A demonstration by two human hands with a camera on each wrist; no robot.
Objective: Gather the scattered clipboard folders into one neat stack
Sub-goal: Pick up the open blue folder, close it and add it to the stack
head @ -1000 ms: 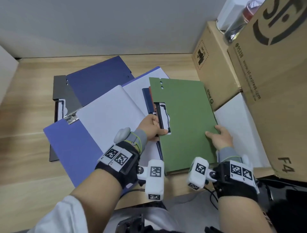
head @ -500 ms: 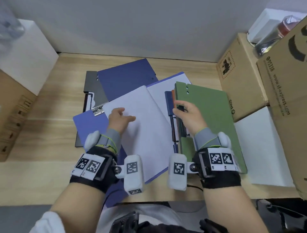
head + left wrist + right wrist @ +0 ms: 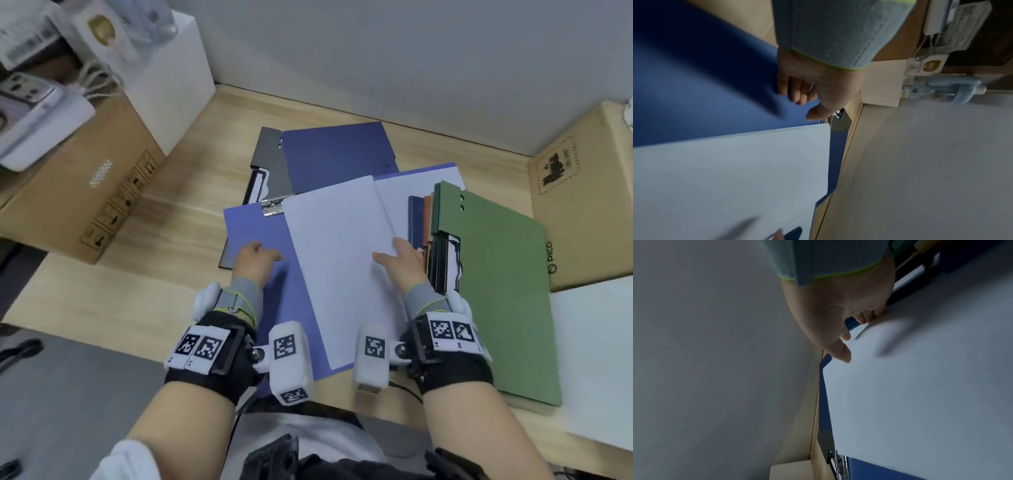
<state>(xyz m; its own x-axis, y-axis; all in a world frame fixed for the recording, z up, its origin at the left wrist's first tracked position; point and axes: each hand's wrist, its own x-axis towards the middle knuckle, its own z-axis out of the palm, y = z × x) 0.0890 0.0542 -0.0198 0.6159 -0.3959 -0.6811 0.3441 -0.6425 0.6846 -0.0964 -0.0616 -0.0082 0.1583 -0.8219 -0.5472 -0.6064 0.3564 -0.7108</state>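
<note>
An open light-blue clipboard folder (image 3: 253, 222) with a white sheet (image 3: 342, 257) lies mid-desk. My left hand (image 3: 257, 255) curls round its left edge, thumb on the blue cover (image 3: 705, 97). My right hand (image 3: 397, 257) pinches the sheet's right edge, thumb on top (image 3: 849, 331). A green folder (image 3: 496, 291) tops a small stack on the right, with dark blue and orange spines showing beside it. A dark-blue folder (image 3: 335, 157) and a grey one (image 3: 270, 161) lie behind, partly covered.
Cardboard boxes stand to the left (image 3: 85, 192) and right (image 3: 582, 212) of the wooden desk (image 3: 171, 222). A white box (image 3: 171, 85) sits in the back left corner by the wall. A white slab (image 3: 599, 342) borders the green folder.
Both hands let go of the green folder. The left hand moved to the light-blue folder's left edge, and the right hand went from the green stack's clips to the sheet's right edge.
</note>
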